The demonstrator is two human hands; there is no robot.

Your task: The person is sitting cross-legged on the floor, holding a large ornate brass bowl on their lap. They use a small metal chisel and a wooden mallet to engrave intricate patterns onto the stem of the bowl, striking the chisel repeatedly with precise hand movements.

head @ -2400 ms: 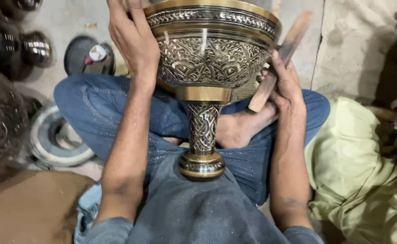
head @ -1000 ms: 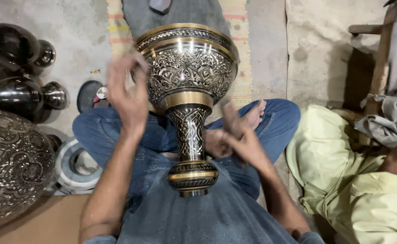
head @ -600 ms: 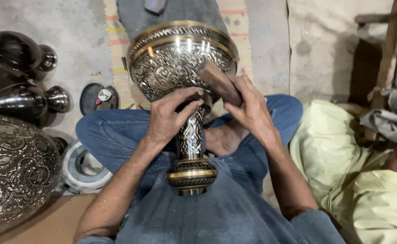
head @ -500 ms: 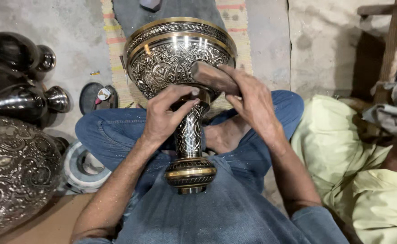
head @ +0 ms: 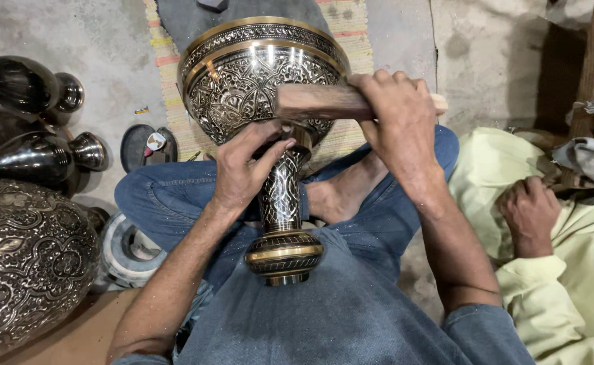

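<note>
The goblet [head: 270, 122] lies across the lap, bowl pointing away; left hand [head: 243, 169] pinches its neck just below the bowl, right hand [head: 395, 128] clenches a mallet [head: 317, 103] crosswise against it.

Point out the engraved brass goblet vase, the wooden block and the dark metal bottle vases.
Engraved brass goblet-shaped vase [head: 243, 101], head view: left side of bowl.
Brown wooden block [head: 317, 101], head view: bare left end.
Dark polished metal bottle vase [head: 26, 159], head view: body.

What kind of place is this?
Likely a metal-craft workshop: an engraved brass goblet lies on the person's lap, the right hand holds a wooden mallet, and dark metal vases crowd the concrete floor.
</note>
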